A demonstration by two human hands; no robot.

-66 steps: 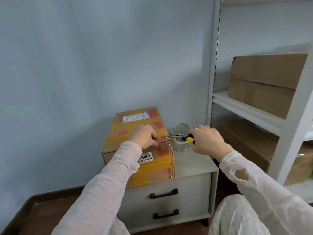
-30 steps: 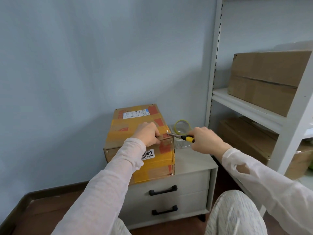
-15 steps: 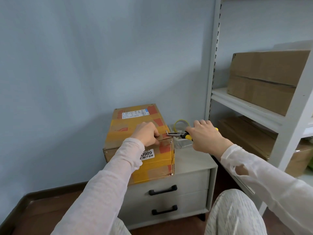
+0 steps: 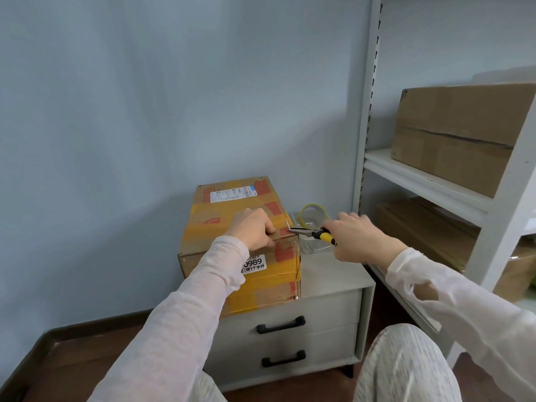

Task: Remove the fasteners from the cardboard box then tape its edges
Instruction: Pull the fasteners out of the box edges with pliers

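I see the cardboard box [image 4: 243, 242] sitting on the left part of a small grey drawer cabinet [image 4: 327, 288]. The box reaches the cabinet's front edge and hangs a little over its left side. It is brown with yellow and red tape, a white label on top near the back, and another white label on the front with "0989" on it.

My left hand [image 4: 253, 232] is curled into a fist on top of the box, right at the front top edge, pressing down on it. My right hand [image 4: 352, 237] is closed around the yellow and black handles of a pair of needle-nose pliers [image 4: 311, 233]. The thin metal tips point left and meet the box at its top front right corner. A small nail [image 4: 286, 225] sticks up there, right at the tips. I cannot tell if the tips are pinching it.

More small fasteners show as dots at other box corners, one at the bottom front right [image 4: 296, 298] and one at the front left [image 4: 183, 260].

Behind the pliers, a roll of clear tape with a yellow core [image 4: 313, 213] stands in a clear plastic tray [image 4: 314, 247] near the cabinet's back right corner.

To the right is a white metal shelf rack [image 4: 420, 181] with plain cardboard boxes [image 4: 458, 134] on it.
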